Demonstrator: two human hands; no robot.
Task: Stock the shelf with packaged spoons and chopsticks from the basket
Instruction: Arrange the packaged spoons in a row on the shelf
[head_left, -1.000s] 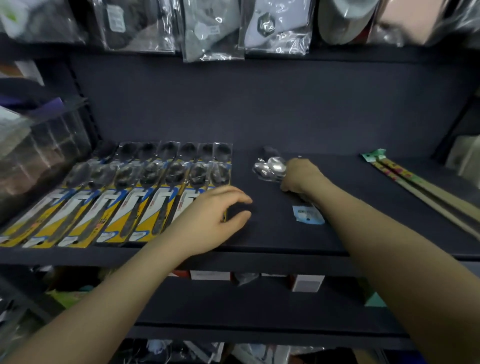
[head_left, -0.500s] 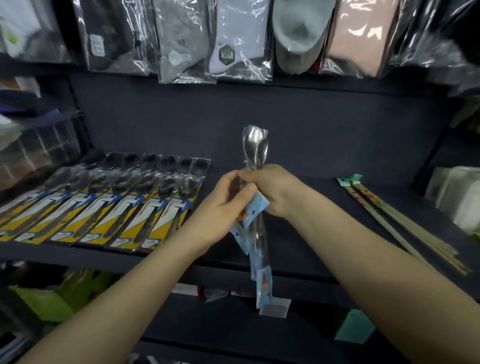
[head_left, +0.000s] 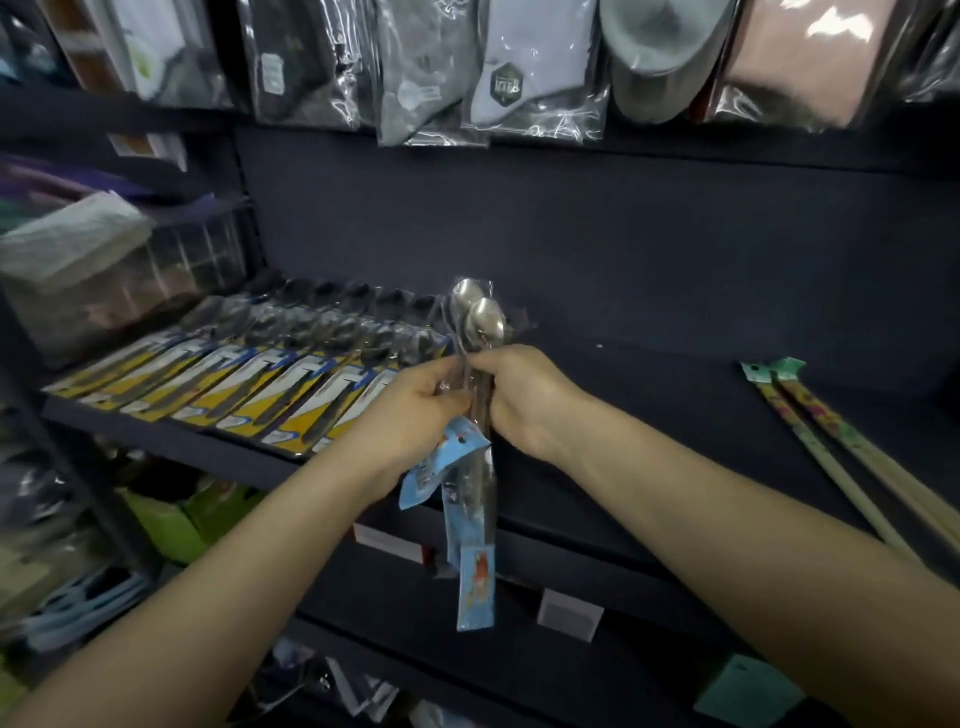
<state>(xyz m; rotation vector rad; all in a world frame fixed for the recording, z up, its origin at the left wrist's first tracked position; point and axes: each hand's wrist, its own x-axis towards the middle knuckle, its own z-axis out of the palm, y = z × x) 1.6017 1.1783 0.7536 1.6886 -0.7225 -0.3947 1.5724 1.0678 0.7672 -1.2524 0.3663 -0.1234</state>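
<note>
Both hands hold a small bunch of clear-wrapped metal spoons (head_left: 480, 325) with blue paper tags upright in front of the dark shelf (head_left: 649, 395). My left hand (head_left: 410, 410) grips the handles from the left and my right hand (head_left: 524, 400) grips them from the right. The spoon bowls stick up above my fingers and the blue tags hang down below. A row of several spoon packs on yellow-blue cards (head_left: 249, 384) lies on the shelf's left part. Two packs of chopsticks (head_left: 852, 467) lie on the shelf's right end. No basket is in view.
Bagged socks (head_left: 519, 78) hang from the rack above the shelf. A clear plastic box (head_left: 104, 280) stands at the left. White price tags (head_left: 569, 616) sit on the lower shelf edge. Bare shelf surface lies between the spoon row and the chopsticks.
My right hand lifted the spoon bunch off the shelf and my left hand joined it. The two spoon bowls have since spread apart a little, and the view has tilted up.
</note>
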